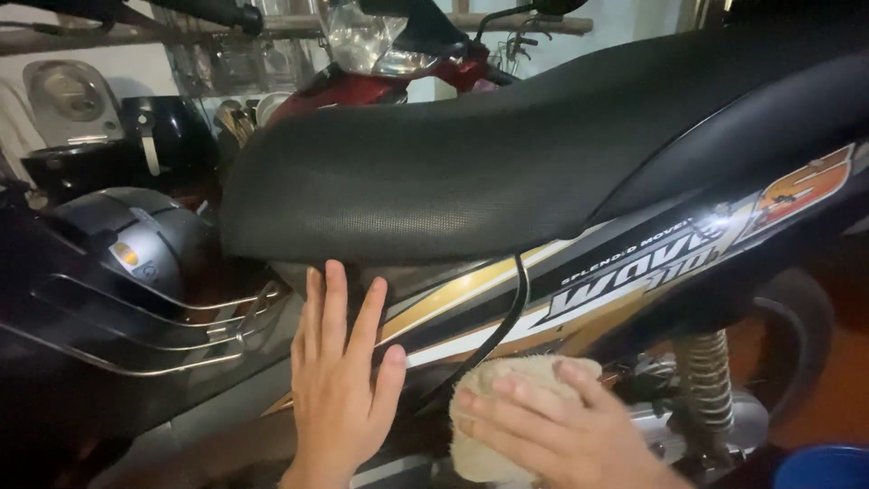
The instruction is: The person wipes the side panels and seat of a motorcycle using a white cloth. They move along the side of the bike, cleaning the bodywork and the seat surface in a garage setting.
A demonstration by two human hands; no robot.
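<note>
The cloth is a fuzzy, light tan rag. It sits low on the side of the motorbike, just under the gold and white stripes on the black side panel. The right hand lies on top of the cloth. Its fingers are bent a little and spread over the rag, pressing it against the bike. The hand does not wrap all the way around it.

The left hand holds nothing. It is open and flat, with the fingers straight and close together, pointing up. The palm rests on the side of the bike, and the fingertips reach up just under the front end of the seat.

The seat is big, black and bumpy. A thin black cable hangs down from under the seat and curves between the two hands. A metal spring stands to the right of the cloth. A grey helmet sits in a wire basket on the left. A red motorbike stands behind.
</note>
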